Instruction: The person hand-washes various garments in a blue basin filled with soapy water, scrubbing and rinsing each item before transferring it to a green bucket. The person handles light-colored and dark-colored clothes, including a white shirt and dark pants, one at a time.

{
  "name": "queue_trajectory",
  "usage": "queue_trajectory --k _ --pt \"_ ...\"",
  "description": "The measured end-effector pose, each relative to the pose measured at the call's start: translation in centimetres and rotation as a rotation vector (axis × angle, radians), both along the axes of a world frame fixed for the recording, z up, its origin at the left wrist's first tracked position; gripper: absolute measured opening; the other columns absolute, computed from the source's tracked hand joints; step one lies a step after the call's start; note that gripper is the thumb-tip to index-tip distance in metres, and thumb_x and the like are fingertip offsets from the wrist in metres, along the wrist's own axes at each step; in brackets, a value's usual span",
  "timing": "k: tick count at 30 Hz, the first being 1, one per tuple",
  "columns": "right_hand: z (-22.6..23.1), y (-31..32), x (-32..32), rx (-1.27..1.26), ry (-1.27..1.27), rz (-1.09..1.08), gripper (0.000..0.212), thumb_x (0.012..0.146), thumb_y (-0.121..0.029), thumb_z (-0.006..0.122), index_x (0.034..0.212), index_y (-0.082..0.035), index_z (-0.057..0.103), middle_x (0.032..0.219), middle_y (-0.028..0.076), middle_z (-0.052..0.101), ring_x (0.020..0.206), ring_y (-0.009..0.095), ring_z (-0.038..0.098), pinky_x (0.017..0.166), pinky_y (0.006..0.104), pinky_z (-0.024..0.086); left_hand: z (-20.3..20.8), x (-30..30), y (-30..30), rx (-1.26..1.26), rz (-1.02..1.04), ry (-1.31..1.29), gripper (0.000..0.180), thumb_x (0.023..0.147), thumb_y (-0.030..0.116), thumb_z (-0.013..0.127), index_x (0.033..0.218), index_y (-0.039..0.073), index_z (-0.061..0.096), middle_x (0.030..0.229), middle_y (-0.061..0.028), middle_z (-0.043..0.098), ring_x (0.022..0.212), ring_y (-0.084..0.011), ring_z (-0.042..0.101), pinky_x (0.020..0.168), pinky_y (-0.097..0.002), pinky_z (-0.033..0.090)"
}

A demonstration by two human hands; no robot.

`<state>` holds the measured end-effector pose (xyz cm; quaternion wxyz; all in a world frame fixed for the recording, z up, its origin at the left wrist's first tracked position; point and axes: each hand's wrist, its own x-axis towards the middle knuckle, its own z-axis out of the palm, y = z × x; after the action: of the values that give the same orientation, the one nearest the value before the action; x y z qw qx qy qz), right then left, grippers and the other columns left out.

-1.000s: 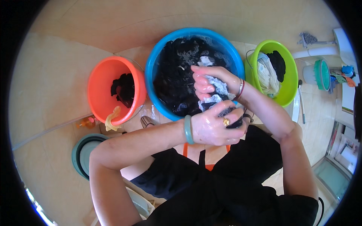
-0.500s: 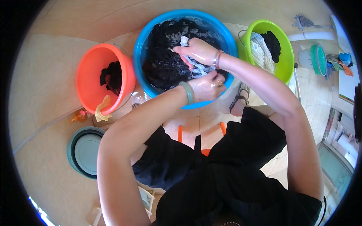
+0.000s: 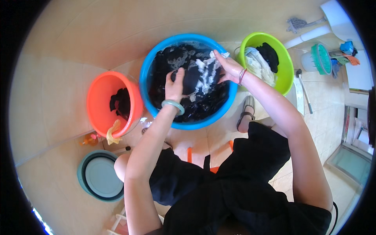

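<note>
A wide blue basin (image 3: pixel 234 94) in front of me holds water, suds and dark wet clothes (image 3: pixel 207 105). Over it I hold a black garment with a crumpled white strip, perhaps trim (image 3: pixel 204 76), spread between my two hands. My left hand (image 3: pixel 175 84), a pale green bangle at its wrist, grips the black cloth on the left side, thumb up and fingers partly hidden by it. At the basin's right rim my right hand (image 3: pixel 230 69), with a thin red bracelet, pinches the white edge; some of its fingers are behind the cloth.
Left of the basin stands an orange bucket (image 3: pixel 94 100) with dark cloth inside and a yellowish cloth over its rim. On the right is a lime green bucket (image 3: pixel 288 74) with white and black clothes. A grey-green folding basin (image 3: pixel 103 178) lies lower left, and a long-handled tool (image 3: pixel 305 92) rests at right.
My left hand has moved left and up, away from the right. The garment bunched between my hands is now spread open. The view has tilted, so the basin and buckets sit lower.
</note>
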<state>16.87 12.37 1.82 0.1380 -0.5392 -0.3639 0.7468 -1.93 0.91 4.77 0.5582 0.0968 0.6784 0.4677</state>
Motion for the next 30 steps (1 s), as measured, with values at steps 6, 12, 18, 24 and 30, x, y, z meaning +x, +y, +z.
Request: queue_trajectory --k 6,12,18,24,30 --pt "6.7 4.4 8.8 0.346 -0.316 -0.017 0.081 0.082 -0.069 0.056 0.133 -0.006 0.05 0.131 0.018 0.054 0.114 0.035 0.057 0.072 0.0491 0.056 -0.3 6.7 2.8 0.015 -0.247 -0.512 0.052 0.09 0.066 0.046 0.12 0.026 0.059 0.107 0.0048 0.067 0.092 -0.0166 0.061 0.067 -0.0354 0.044" --pt "6.7 8.2 19.8 0.726 -0.464 -0.132 0.056 0.081 -0.05 0.07 0.118 -0.009 0.065 0.11 0.007 0.068 0.1 0.017 0.064 0.085 0.0318 0.049 1.0 18.8 5.7 0.077 -0.561 -0.802 0.088 0.087 0.075 0.031 0.145 0.009 0.025 0.127 -0.0263 0.054 0.104 -0.0433 0.062 0.082 -0.0512 0.056" --pt "4.2 9.3 25.8 0.687 -1.433 0.312 0.033 0.084 -0.042 0.064 0.109 -0.021 0.071 0.107 0.01 0.069 0.096 0.033 0.063 0.087 0.0393 0.049 -2.4 19.9 5.0 0.152 -0.552 -0.609 0.063 0.099 0.046 0.045 0.145 0.009 0.026 0.127 -0.0223 0.056 0.1 -0.0376 0.065 0.075 -0.0482 0.058" --pt "3.1 7.0 12.2 1.729 -0.94 0.5 0.025 0.079 -0.016 0.067 0.102 -0.009 0.067 0.109 0.012 0.063 0.098 0.034 0.059 0.087 0.042 0.049 -13.2 4.9 4.2 0.267 -0.493 0.968 0.068 0.088 0.043 0.064 0.146 0.027 0.033 0.143 -0.0258 0.04 0.134 -0.0404 0.037 0.108 -0.0409 0.033" --pt "-7.9 6.0 -6.8 1.118 -0.464 0.853 0.066 0.084 -0.046 0.065 0.143 -0.03 0.041 0.153 0.013 0.029 0.138 0.038 0.03 0.111 0.0495 0.029 -15.9 -8.1 3.1 -0.15 -0.47 1.006 0.087 0.08 0.056 0.067 0.151 0.037 0.019 0.157 -0.0251 -0.001 0.145 -0.0403 0.007 0.113 -0.0541 0.019"
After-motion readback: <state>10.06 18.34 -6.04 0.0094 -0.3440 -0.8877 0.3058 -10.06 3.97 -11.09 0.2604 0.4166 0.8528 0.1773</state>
